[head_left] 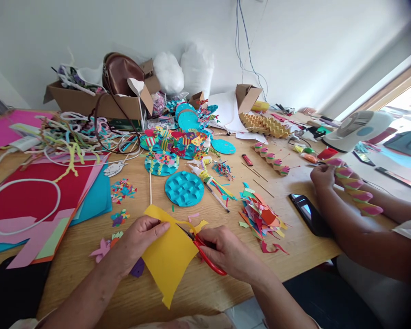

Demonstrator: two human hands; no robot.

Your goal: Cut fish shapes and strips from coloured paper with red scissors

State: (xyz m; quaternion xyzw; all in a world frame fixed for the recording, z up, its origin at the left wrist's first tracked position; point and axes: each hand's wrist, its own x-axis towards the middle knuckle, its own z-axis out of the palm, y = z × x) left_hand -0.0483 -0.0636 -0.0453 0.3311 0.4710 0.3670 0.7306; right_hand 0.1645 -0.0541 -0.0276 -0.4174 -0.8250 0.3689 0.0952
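Observation:
A sheet of yellow paper (169,260) hangs from my left hand (140,240), which pinches its upper left edge between thumb and fingers. My right hand (226,251) is closed round the red handles of a pair of scissors (208,260). The blades sit at the paper's upper edge, where a narrow yellow strip curls away. Just beyond the sheet lies a round blue disc (184,188) covered in curled paper scales. A glue bottle (201,174) and a brush (219,197) rest beside the disc.
Paper scraps (262,212) lie right of my hands, near a phone (310,214). Red and pink sheets (23,192) are stacked at left. A co-worker's hands (324,176) hold a pink-and-green egg-carton piece (358,189). A cardboard box (89,103) stands at the back.

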